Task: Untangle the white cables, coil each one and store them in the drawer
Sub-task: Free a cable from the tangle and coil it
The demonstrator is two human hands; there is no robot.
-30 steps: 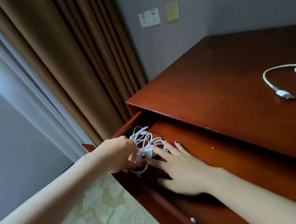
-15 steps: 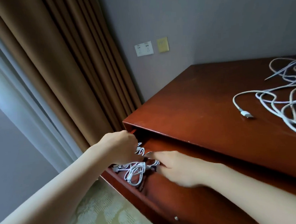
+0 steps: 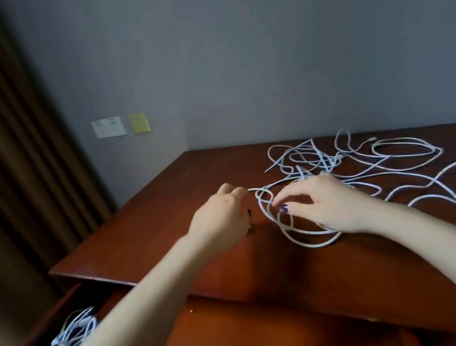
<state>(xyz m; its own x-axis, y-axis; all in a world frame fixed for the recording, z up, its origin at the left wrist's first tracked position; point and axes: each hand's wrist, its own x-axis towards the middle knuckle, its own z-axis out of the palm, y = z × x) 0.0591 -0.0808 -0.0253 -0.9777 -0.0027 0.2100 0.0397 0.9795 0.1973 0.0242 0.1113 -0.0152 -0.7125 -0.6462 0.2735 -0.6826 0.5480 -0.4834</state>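
A tangle of white cables [image 3: 355,164] sprawls over the right part of the dark red desk top [image 3: 149,227]. My left hand [image 3: 222,219] pinches one cable's end near the desk's middle. My right hand [image 3: 323,206] hovers over a loose loop of the same cable [image 3: 307,241], with fingertips curled down on the strand. Below the desk top the drawer [image 3: 232,334] stands pulled out. A bundle of coiled white cables [image 3: 68,343] lies in its left end, partly hidden by my left forearm.
A brown curtain [image 3: 18,160] hangs at the left. On the grey wall sit a white socket plate [image 3: 108,127] and a yellow plate [image 3: 139,122]. The desk's left edge runs beside the curtain.
Both hands left the drawer and rose to the desk top, where they now hold a loose cable. The coiled bundle stays in the drawer. The view swung up and right.
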